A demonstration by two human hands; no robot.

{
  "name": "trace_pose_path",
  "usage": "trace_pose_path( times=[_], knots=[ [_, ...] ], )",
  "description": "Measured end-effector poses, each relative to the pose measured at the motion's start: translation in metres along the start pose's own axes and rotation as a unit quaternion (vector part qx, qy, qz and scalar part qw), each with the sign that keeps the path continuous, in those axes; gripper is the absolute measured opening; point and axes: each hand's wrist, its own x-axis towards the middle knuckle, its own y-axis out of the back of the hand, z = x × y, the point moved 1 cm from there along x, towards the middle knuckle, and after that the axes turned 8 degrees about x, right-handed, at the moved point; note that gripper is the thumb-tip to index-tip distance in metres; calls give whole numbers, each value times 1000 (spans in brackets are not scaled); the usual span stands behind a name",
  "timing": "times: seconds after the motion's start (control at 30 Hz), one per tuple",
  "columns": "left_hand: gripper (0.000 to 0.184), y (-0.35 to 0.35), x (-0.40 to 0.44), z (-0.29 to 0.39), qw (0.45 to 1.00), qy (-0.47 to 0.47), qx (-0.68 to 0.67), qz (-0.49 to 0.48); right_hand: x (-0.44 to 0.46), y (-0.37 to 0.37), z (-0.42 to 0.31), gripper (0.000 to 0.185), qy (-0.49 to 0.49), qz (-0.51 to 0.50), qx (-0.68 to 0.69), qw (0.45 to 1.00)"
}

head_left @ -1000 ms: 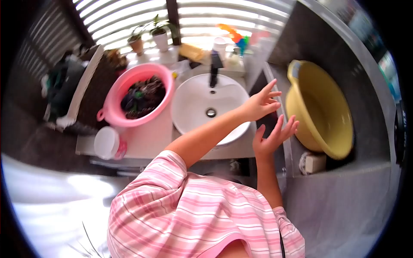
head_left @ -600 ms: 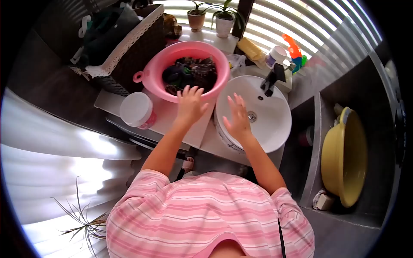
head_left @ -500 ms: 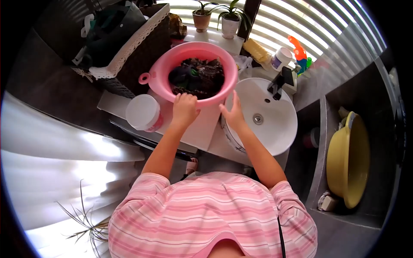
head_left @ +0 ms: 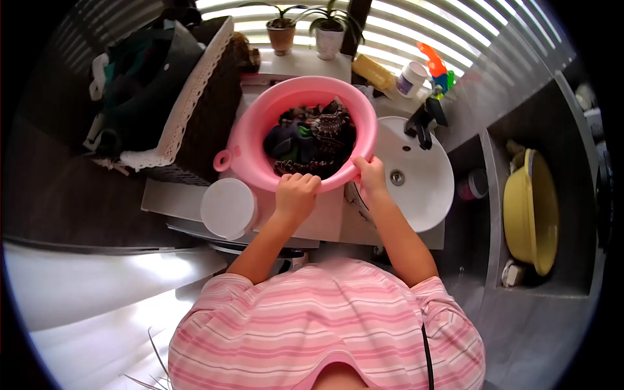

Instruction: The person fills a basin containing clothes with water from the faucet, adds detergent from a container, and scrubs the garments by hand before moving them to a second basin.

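Note:
Both hands grip the near rim of a pink basin (head_left: 257, 166) that holds dark, patterned clothes (head_left: 312, 138). My left hand (head_left: 297, 195) has its fingers hooked over the front rim. At the front right, my right hand (head_left: 370, 177) is closed on the rim, thumb on top. The basin sits on the counter and its right side overlaps the left edge of the white round sink (head_left: 426, 188). A black faucet (head_left: 424, 123) stands behind the sink. Left of my left hand is a tub with a white lid (head_left: 227, 208).
A wicker basket (head_left: 205, 110) with dark items stands at the left. Behind are two potted plants (head_left: 281, 36), a yellow cloth (head_left: 373, 71), a white bottle (head_left: 411, 79) and an orange and blue spray bottle (head_left: 434, 64). A yellow basin (head_left: 520, 211) leans in the right shelf.
Both hands have moved from over the sink to the pink basin and taken hold of its rim. The basin has shifted nearer and right, over the sink's edge. The view has turned left.

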Motion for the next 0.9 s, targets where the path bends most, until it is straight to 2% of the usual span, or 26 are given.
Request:
trace_pose_path(
  times=[0.13, 0.23, 0.3, 0.33, 0.37, 0.43, 0.47, 0.53, 0.63, 0.67, 0.7, 0.77, 0.8, 0.83, 0.9],
  knots=[
    [18, 37, 7, 22, 999, -33, -15, -27, -37, 10, -25, 24, 4, 30, 0, 1000],
    [10, 64, 15, 36, 995, -82, -25, -52, -73, 23, -38, 33, -9, 12, 20, 1000],
    [11, 80, 21, 54, 992, -101, -36, -66, -96, 35, -51, 45, -1, 26, -20, 999],
    [12, 87, 24, 64, 989, -115, -46, -80, -97, 49, -50, 59, 62, 2, -36, 997],
    [12, 93, 26, 74, 988, -120, -48, -78, -99, 63, -49, 59, 67, 6, -35, 997],
    [21, 104, 27, 98, 983, -106, -84, -120, -113, 81, -60, 57, 160, 30, -105, 981],
    [21, 107, 28, 110, 983, -111, -83, -118, -120, 91, -68, 57, 165, 31, -103, 980],
    [20, 111, 29, 135, 982, -113, -94, -117, -136, 111, -85, 71, 124, -1, -83, 989],
    [19, 115, 30, 168, 979, -134, -97, -121, -155, 146, -90, 73, 148, -4, -123, 981],
    [19, 116, 30, 179, 979, -134, -96, -121, -150, 164, -82, 80, 230, -8, -179, 956],
    [19, 116, 29, 190, 978, -134, -99, -128, -150, 175, -79, 80, 231, -10, -179, 956],
    [19, 117, 27, 206, 977, -133, -97, -134, -153, 194, -78, 85, 426, 106, -316, 841],
    [19, 117, 25, 212, 973, -147, -91, -154, -165, 193, -95, 88, 532, 117, -323, 774],
    [19, 115, 23, 221, 968, -162, -84, -173, -170, 202, -106, 88, 534, 113, -318, 775],
    [20, 115, 24, 232, 964, -174, -79, -186, -180, 214, -123, 85, 562, -148, -314, 750]
  ],
)
